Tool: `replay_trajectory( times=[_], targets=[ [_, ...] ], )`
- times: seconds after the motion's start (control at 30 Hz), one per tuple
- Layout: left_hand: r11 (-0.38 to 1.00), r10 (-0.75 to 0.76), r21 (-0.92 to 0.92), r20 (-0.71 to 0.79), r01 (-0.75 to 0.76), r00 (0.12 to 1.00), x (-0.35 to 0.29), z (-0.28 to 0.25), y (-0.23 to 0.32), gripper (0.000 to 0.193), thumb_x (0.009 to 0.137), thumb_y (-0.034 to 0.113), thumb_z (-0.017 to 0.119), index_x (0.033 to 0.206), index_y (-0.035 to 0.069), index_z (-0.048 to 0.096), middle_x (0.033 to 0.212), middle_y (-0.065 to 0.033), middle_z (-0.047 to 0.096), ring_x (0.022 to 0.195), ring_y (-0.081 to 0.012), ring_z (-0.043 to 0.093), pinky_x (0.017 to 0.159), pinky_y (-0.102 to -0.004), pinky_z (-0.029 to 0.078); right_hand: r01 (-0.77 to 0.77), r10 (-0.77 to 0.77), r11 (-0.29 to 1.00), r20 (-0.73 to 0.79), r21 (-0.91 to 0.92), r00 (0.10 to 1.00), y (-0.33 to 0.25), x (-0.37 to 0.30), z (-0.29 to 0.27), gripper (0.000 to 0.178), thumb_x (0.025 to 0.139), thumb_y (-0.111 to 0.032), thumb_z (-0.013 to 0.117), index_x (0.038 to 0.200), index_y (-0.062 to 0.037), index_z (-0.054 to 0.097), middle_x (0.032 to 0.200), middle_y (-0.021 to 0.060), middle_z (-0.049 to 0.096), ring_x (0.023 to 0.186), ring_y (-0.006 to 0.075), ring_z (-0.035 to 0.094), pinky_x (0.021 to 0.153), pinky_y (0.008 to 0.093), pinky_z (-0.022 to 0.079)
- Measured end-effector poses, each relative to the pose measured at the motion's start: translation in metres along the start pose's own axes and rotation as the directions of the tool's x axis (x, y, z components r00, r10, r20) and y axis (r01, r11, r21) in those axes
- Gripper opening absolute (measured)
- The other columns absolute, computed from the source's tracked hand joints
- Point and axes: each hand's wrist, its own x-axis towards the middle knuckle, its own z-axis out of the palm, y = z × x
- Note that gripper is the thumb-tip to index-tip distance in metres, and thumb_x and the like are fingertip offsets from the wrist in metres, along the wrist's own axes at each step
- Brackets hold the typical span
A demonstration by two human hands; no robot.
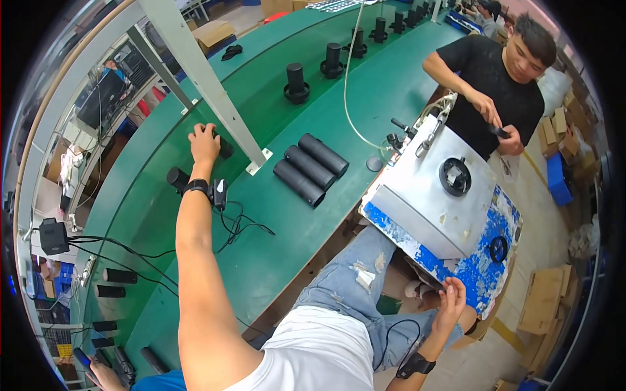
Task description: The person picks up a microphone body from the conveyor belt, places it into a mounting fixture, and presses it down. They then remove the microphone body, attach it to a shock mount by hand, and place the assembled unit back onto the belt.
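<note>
My left hand reaches across to the green conveyor, its fingers curled around a black cylinder that the hand partly covers. Another black cylinder stands close to that wrist. Three black tubes lie side by side on the green bench, to the right of my left arm. My right hand is near the edge of a worn blue board, fingers apart and slightly bent, with nothing seen in it. On a silver metal box sits a black ring-shaped part.
Several black cylinders on round bases line the conveyor. A white metal post rises beside my left hand; cables lie near my forearm. Across the box, a co-worker holds a black part. Another person's hand shows at lower left.
</note>
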Motion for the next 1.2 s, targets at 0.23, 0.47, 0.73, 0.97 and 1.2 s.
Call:
replay_trajectory(
  times=[0.23,0.47,0.73,0.97,1.2],
  targets=[
    [0.934,0.121,-0.357,0.244,-0.027,0.962,-0.004,-0.096,-0.02,0.034,0.076,0.028,0.07,0.103,0.009,0.07,0.099,-0.0158,0.064,0.092,-0.0293,0.063,0.081,-0.0374,0.049,0.018,-0.017,0.998,-0.029,0.055,0.999,-0.004,-0.001,-0.016,0.025,0.094,-0.017,0.057,0.116,-0.0039,0.056,0.105,0.0055,0.061,0.094,0.0127,0.059,0.08,0.024,0.046],
    [0.447,0.838,-0.863,0.312,-0.235,0.447,-0.055,-0.203,0.125,0.031,0.075,0.016,0.076,0.102,0.005,0.069,0.104,-0.0092,0.062,0.099,-0.0214,0.057,0.086,-0.0339,0.045,0.137,-0.122,0.99,0.272,-0.037,0.954,-0.044,0.012,0.056,0.027,0.092,-0.016,0.055,0.114,0.0005,0.056,0.103,0.0093,0.062,0.096,0.0171,0.06,0.086,0.0289,0.046],
    [0.043,0.992,-0.949,0.003,0.312,-0.125,-0.119,-0.205,0.328,0.032,0.076,0.012,0.076,0.106,0.002,0.07,0.12,-0.0157,0.059,0.105,-0.0267,0.06,0.088,-0.0388,0.049,-0.547,-0.083,0.779,0.915,0.307,0.395,-0.057,0.011,0.166,0.092,0.078,-0.065,0.059,0.129,0.0098,0.04,0.105,0.0257,0.06,0.09,0.0341,0.064,0.084,0.042,0.051],
    [-0.154,0.953,-0.814,0.028,0.561,0.302,-0.212,-0.137,0.356,0.065,0.084,0.023,0.069,0.137,0.0,0.038,0.128,-0.0101,0.051,0.12,-0.0184,0.049,0.101,-0.034,0.037,-0.045,-0.397,0.582,0.331,0.812,0.856,-0.084,0.043,0.108,0.07,0.078,-0.051,0.067,0.125,-0.0074,0.038,0.106,0.0032,0.045,0.097,0.0193,0.049,0.096,0.0388,0.04],
    [-0.135,0.976,-0.166,-0.19,0.977,0.103,-0.265,-0.091,0.372,0.07,0.094,0.055,0.043,0.134,-0.002,0.038,0.11,-0.0145,0.061,0.077,-0.0241,0.066,0.076,-0.0331,0.052,-0.099,-0.428,0.509,0.352,0.855,0.832,-0.08,0.056,0.08,0.069,0.07,-0.037,0.083,0.12,-0.0154,0.04,0.106,-0.0008,0.049,0.1,0.0169,0.051,0.1,0.0417,0.036]
  ],
)
